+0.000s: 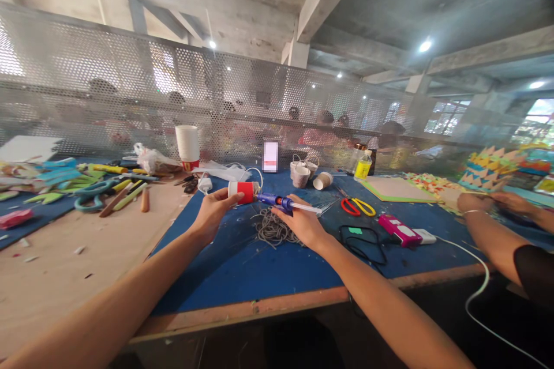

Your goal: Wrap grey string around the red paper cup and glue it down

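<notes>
My left hand is closed round a red-and-white paper cup tipped on its side. In my right hand is a blue hot glue gun, a clear glue stick poking out of its back. The gun's nozzle points at the cup's end on the right; whether they touch I cannot tell. Under the gun lies a tangled heap of grey cord on the blue table mat. Just beyond stand small cups wrapped in grey cord, and one more cup lies on its side.
A stack of white paper cups stands at the back left, near scissors and knives. To the right are red-and-yellow scissors, a magenta box with a white cable, and a yellow-labelled bottle. Another person's hands work at far right.
</notes>
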The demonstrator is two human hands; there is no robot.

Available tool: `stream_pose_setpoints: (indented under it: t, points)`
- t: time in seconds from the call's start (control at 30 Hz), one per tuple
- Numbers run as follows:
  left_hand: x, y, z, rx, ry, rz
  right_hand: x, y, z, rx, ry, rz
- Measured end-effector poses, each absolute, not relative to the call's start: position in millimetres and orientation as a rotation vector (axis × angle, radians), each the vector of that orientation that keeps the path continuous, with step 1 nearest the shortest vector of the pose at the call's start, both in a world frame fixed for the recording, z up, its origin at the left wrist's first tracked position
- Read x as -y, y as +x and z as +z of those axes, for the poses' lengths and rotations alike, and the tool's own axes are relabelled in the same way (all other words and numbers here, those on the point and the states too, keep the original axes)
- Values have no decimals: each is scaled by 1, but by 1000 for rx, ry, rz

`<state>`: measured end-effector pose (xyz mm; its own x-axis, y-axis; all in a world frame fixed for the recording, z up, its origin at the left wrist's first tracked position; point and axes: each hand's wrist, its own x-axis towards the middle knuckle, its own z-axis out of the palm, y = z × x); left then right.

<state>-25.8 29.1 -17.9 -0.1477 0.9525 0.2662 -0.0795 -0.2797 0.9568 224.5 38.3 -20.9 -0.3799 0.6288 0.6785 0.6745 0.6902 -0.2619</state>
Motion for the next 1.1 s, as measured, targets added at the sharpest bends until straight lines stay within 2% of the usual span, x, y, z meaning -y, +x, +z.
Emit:
stream_pose_setpoints:
  t: [1.1]
  points:
    - [-23, -20, -13, -1070, 1242, 1498, -38, 224, -20, 2092, -1007, -148]
